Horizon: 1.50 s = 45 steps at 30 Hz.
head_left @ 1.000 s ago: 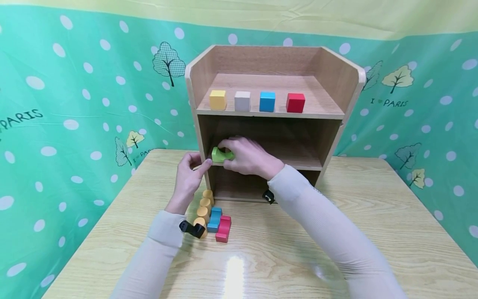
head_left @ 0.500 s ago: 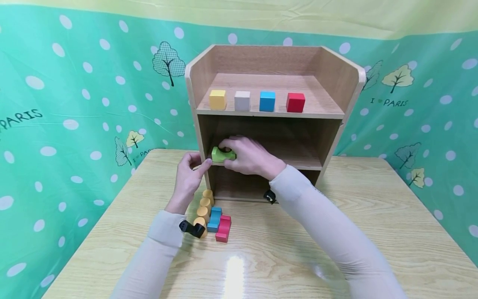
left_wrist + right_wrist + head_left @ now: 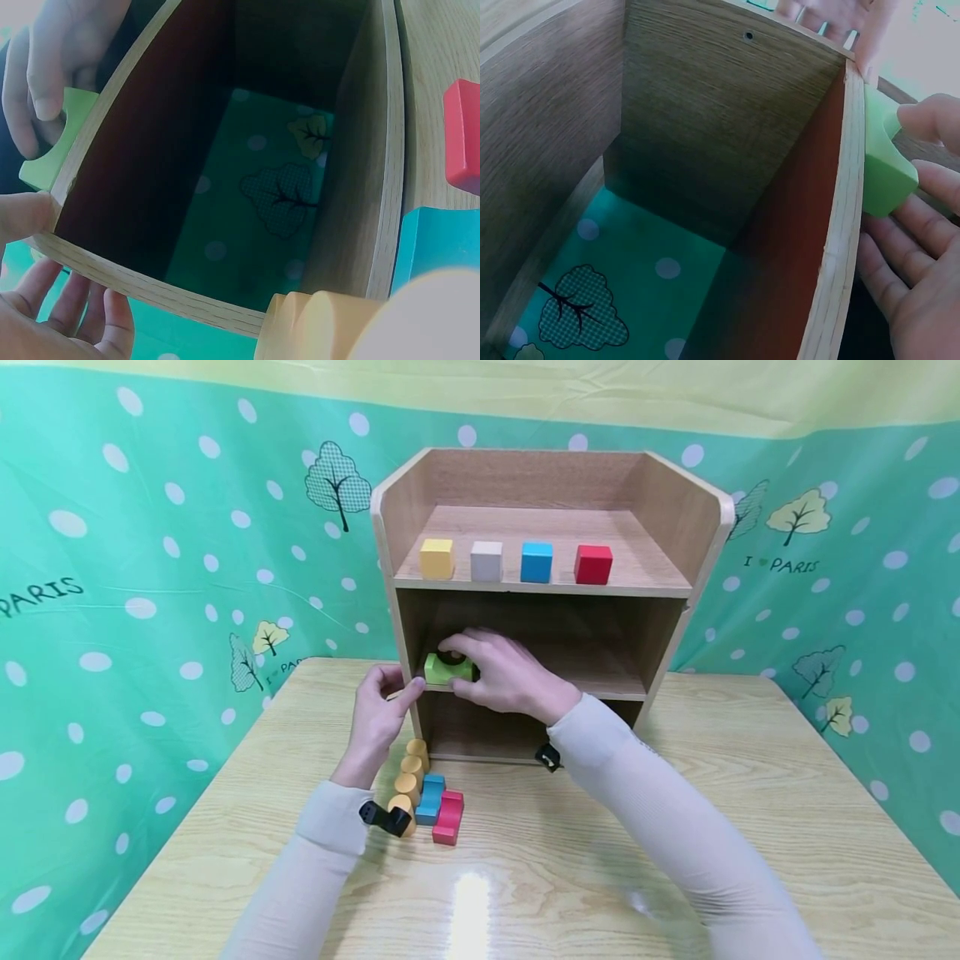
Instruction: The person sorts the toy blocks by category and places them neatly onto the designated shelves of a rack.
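A bright green block with a curved notch sits at the left front of the middle shelf of a wooden shelf unit. My right hand is around it, loosely spread. In the head view, dark gaps show between these fingers and the block's right end; in the right wrist view, a fingertip is right at the notch. My left hand holds the left side panel's front edge. Its thumb is on the corner by the block; its other fingers lie outside the panel.
On the top shelf stand yellow, white, blue and red cubes. By my left wrist, a row of yellow cylinders, a blue notched block and a red notched block lie on the table.
My right hand has shifted slightly right, and more of the green block shows beside its fingers. The block has stayed about in place. My left hand has not moved.
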Each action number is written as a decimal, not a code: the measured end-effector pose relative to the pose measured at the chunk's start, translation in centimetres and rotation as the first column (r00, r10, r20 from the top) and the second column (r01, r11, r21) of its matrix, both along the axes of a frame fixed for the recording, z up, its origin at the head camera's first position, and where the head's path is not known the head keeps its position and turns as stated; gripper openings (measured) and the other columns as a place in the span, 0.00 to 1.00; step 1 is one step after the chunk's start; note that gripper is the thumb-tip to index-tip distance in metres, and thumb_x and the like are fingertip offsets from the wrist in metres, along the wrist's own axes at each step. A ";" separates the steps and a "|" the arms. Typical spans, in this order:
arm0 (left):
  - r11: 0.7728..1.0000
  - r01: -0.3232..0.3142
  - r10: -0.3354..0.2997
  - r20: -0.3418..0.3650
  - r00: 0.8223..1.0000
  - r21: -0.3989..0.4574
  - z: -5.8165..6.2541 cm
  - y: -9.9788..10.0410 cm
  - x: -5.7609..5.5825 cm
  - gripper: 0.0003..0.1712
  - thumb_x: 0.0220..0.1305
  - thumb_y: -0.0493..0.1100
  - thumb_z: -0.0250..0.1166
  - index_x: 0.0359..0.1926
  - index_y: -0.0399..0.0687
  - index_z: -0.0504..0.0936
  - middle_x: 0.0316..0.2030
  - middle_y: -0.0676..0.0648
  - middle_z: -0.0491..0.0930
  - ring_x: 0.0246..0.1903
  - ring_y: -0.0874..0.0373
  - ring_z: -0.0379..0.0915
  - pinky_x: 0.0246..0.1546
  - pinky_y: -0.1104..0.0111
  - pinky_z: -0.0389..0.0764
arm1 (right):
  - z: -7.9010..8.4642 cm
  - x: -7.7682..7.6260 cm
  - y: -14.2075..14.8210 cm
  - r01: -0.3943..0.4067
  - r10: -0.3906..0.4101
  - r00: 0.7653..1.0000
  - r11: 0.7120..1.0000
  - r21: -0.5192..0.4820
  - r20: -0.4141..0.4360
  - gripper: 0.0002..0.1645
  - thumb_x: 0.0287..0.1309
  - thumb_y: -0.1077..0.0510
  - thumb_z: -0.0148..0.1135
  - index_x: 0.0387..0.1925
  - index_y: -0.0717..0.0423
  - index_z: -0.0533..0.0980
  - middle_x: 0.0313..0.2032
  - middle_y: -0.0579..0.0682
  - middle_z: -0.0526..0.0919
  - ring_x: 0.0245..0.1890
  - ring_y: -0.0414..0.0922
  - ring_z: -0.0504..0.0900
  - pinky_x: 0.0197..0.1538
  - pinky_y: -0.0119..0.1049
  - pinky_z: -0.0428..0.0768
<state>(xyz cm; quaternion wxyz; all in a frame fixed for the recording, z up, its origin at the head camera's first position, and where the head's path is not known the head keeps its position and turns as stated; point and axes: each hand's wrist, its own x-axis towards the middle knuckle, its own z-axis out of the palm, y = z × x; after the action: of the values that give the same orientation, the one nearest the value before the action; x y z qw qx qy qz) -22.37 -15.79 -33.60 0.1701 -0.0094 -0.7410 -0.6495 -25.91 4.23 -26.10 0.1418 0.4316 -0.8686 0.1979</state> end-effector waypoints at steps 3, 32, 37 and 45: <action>1.000 0.000 0.000 0.003 1.000 0.004 0.0 0.0 0.0 0.24 0.60 0.45 0.67 0.52 0.37 0.71 0.47 0.42 0.73 0.49 0.52 0.68 0.49 0.63 0.72 | -0.1 0.1 0.1 -0.014 0.014 1.000 1.000 -0.013 -0.009 0.27 0.55 0.52 0.66 0.56 0.52 0.73 0.49 0.48 0.77 0.44 0.42 0.72 0.50 0.38 0.76; 1.000 -0.004 0.004 -0.012 1.000 0.009 0.1 0.1 0.1 0.23 0.60 0.44 0.68 0.51 0.37 0.71 0.46 0.43 0.74 0.47 0.53 0.69 0.47 0.65 0.73 | -1.0 2.2 1.4 -0.145 0.123 0.955 0.988 -0.061 -0.271 0.23 0.52 0.53 0.70 0.49 0.56 0.78 0.46 0.48 0.80 0.49 0.44 0.72 0.55 0.37 0.71; 1.000 -0.001 0.001 -0.011 1.000 0.007 0.0 0.1 0.1 0.24 0.61 0.44 0.67 0.52 0.36 0.71 0.46 0.42 0.74 0.47 0.53 0.68 0.47 0.65 0.72 | -1.3 2.6 1.7 -0.174 0.153 0.942 0.984 -0.046 -0.299 0.22 0.52 0.53 0.69 0.49 0.56 0.78 0.46 0.48 0.79 0.50 0.43 0.72 0.55 0.36 0.71; 1.000 -0.003 0.003 -0.012 1.000 0.009 0.2 0.1 0.2 0.23 0.60 0.44 0.68 0.52 0.37 0.72 0.46 0.42 0.74 0.47 0.53 0.69 0.47 0.65 0.72 | -1.9 3.4 1.9 -0.210 0.188 0.928 0.977 -0.034 -0.322 0.23 0.52 0.53 0.69 0.50 0.54 0.79 0.47 0.48 0.80 0.50 0.43 0.73 0.55 0.35 0.72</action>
<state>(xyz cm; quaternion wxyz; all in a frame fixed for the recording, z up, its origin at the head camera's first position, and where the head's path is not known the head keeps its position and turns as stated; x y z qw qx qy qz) -22.20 -15.69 -33.43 0.1756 -0.0116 -0.7370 -0.6526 -22.55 6.12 -28.04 0.2729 0.5386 -0.7791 0.1687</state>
